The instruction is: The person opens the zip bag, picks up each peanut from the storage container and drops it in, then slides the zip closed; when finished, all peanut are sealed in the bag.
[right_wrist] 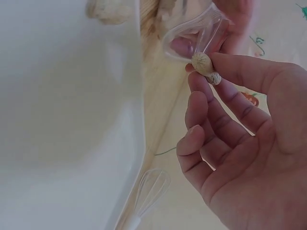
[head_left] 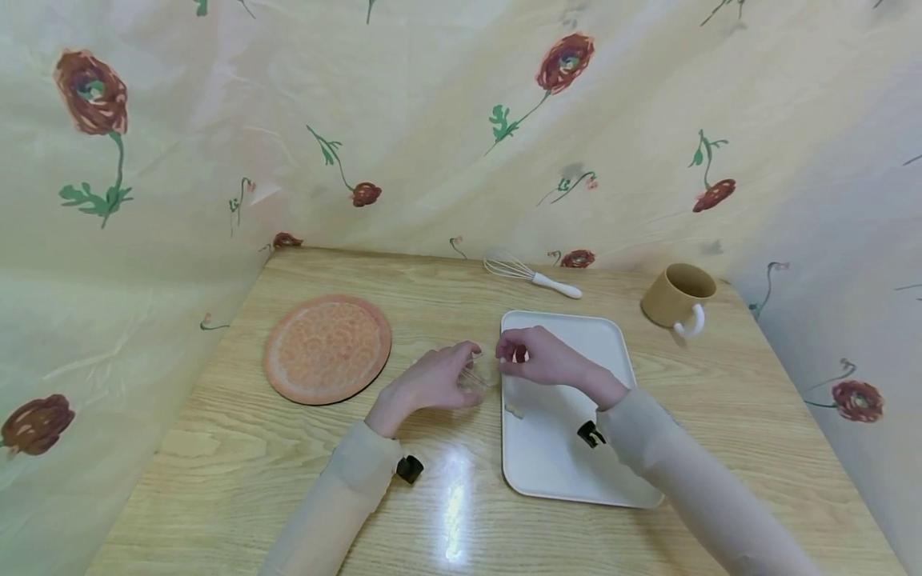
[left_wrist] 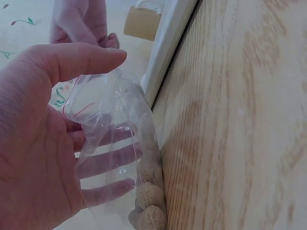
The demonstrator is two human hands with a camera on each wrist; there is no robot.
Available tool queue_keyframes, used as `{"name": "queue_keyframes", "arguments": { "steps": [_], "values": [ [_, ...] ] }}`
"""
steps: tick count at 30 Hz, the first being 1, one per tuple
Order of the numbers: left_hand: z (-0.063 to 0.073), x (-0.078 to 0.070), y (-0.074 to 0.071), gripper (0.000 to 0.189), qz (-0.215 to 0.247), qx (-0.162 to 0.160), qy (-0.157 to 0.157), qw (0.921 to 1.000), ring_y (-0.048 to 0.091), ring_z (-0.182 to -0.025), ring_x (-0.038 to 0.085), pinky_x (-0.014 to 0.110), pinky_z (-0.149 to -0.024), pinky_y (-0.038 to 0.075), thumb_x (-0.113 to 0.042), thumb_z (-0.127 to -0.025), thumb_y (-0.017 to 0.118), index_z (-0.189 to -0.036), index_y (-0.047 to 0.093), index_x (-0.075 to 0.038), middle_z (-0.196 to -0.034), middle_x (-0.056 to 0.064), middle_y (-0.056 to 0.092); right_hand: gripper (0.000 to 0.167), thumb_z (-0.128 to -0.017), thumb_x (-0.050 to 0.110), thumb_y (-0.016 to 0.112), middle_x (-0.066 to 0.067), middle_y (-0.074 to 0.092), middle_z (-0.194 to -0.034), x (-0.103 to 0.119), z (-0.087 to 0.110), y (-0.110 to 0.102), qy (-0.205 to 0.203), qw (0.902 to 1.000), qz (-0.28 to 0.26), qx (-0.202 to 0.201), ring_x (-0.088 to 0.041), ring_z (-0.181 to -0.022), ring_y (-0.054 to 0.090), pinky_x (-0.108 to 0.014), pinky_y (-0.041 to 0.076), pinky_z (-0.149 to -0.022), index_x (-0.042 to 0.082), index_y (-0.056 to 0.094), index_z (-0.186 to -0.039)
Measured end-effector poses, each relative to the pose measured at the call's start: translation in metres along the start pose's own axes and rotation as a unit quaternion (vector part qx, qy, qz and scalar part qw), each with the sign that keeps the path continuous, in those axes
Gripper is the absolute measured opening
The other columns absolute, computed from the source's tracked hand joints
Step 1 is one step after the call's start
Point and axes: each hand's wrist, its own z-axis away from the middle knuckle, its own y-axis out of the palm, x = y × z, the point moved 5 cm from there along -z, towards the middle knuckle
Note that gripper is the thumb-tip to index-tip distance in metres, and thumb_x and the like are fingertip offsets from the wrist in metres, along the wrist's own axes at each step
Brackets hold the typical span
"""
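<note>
My left hand (head_left: 435,380) holds a clear zip bag (left_wrist: 108,143) at the left edge of a white tray (head_left: 547,460). Several peanuts (left_wrist: 150,195) lie low in the bag, against the wooden table. Thumb and fingers lie on either side of the plastic, and the bag's mouth gapes toward the right hand. Just beside that mouth, my right hand (head_left: 543,358) pinches one peanut (right_wrist: 203,64) between thumb and fingertips, above the tray's left rim. Another peanut (head_left: 514,411) rests on the tray near its left edge.
Behind the tray lies a whisk (head_left: 551,284) with a white handle. A tan mug (head_left: 666,300) stands at the back right, its white handle toward me. To the left is a round orange patterned mat (head_left: 327,348). A floral cloth (head_left: 432,120) hangs behind the table.
</note>
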Motion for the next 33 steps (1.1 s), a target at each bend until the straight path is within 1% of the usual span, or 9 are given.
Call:
{"name": "queue_keyframes", "arguments": {
  "steps": [7,13,18,25,33],
  "values": [
    [0.001,0.000,-0.001,0.073,0.002,0.001,0.004,1.0000,0.058,-0.116,0.024,0.050,-0.101,0.041,-0.038,-0.086,0.075,-0.144,0.043,-0.008,-0.127,0.008,0.062,0.009,-0.088,0.003,0.072,0.004,0.064,-0.081,0.006,-0.009,0.006,-0.015,0.9998,-0.011,-0.008,-0.011,-0.072,0.057,-0.028,0.050,-0.066,0.002,0.067,-0.095],
    [0.001,0.000,-0.001,0.073,0.001,-0.001,0.009,1.0000,0.059,-0.113,0.023,0.047,-0.096,0.045,-0.038,-0.086,0.076,-0.144,0.043,-0.008,-0.127,0.008,0.062,0.007,-0.089,0.002,0.071,0.003,0.067,-0.083,0.008,-0.012,0.015,-0.026,0.9992,-0.031,0.000,-0.011,-0.073,0.059,-0.031,0.051,-0.067,0.002,0.067,-0.096],
    [0.001,0.000,-0.001,0.073,0.000,-0.002,0.011,0.9999,0.059,-0.111,0.022,0.046,-0.096,0.045,-0.039,-0.085,0.075,-0.143,0.043,-0.008,-0.126,0.008,0.062,0.006,-0.091,0.003,0.070,0.004,0.066,-0.083,0.008,-0.011,0.018,-0.029,0.9989,-0.037,0.003,-0.011,-0.075,0.059,-0.034,0.052,-0.069,0.005,0.067,-0.095],
    [0.000,0.001,0.001,0.074,-0.002,-0.001,0.009,1.0000,0.058,-0.113,0.021,0.047,-0.098,0.043,-0.039,-0.086,0.074,-0.144,0.042,-0.007,-0.126,0.007,0.061,0.004,-0.092,0.005,0.070,0.006,0.063,-0.080,0.006,-0.009,0.018,-0.030,0.9989,-0.035,0.003,-0.011,-0.074,0.057,-0.029,0.049,-0.067,0.006,0.067,-0.095],
    [0.000,0.002,0.001,0.073,0.001,-0.001,0.008,1.0000,0.059,-0.113,0.022,0.048,-0.099,0.043,-0.039,-0.086,0.074,-0.144,0.043,-0.008,-0.125,0.007,0.062,0.005,-0.091,0.005,0.071,0.005,0.064,-0.082,0.006,-0.004,0.016,-0.028,0.9989,-0.037,0.000,-0.011,-0.076,0.058,-0.030,0.050,-0.068,0.006,0.067,-0.094]
  ]
}}
